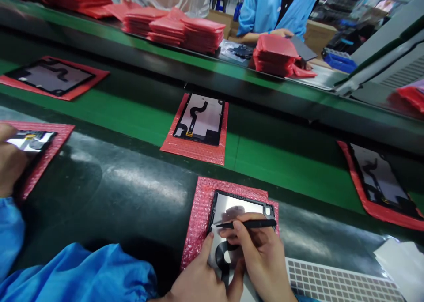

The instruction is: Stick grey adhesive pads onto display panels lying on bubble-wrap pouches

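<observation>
A flat display panel (227,208) with a black frame, a silvery back and a curved black flex cable lies on pink bubble wrap (193,231) right in front of me. My left hand (207,277) rests on its lower left part, index finger at the left edge and thumb apart. In my right hand (260,251) is a pair of slim black tweezers (260,224), held like a pen. Their tip points left, close to the panel's left edge, by a small pale spot I cannot make out. Both hands cover much of the panel's lower half.
On the green conveyor belt (142,116) lie several similar panels on red wrap. A co-worker's hand (11,160) is over another panel at left. A white grid sheet (341,282) lies at right. Red pouch stacks (202,32) line the far ledge, where another person stands.
</observation>
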Tool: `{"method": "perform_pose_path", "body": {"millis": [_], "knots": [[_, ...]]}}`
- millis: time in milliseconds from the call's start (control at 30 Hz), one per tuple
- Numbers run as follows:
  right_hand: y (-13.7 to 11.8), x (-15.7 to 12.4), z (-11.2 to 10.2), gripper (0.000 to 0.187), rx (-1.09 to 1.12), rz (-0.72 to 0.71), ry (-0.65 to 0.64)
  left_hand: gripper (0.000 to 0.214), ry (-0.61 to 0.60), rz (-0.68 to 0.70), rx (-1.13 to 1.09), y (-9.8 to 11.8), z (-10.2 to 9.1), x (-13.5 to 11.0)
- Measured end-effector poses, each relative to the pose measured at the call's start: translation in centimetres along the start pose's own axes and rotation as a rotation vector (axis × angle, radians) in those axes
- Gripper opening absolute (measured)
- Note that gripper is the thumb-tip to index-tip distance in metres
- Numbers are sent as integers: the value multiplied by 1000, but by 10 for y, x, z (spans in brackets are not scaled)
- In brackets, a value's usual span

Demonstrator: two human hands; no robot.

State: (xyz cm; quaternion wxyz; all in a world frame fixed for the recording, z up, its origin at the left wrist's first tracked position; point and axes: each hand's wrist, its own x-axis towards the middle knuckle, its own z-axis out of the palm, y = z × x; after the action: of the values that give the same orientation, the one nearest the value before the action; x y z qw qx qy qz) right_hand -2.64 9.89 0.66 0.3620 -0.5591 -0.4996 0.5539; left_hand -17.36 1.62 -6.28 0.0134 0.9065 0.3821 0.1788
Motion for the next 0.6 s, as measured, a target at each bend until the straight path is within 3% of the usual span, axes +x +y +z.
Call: {"method": "perform_pose_path", "body": {"millis": [133,233,400,600], "knots": [[-5,-1,2,27,-17,44,38,55,-59,-85,-91,-1,-12,0],[-9,-3,7,28,-5,85,103,64,-99,-151,-182,-1,-17,1],[-10,-4,10,26,-30,107,117,55,-98,-184,-252,2,-3,-1],[-9,-4,10,23,-36,108,128,65,-108,-174,-339,-1,9,-13]]}}
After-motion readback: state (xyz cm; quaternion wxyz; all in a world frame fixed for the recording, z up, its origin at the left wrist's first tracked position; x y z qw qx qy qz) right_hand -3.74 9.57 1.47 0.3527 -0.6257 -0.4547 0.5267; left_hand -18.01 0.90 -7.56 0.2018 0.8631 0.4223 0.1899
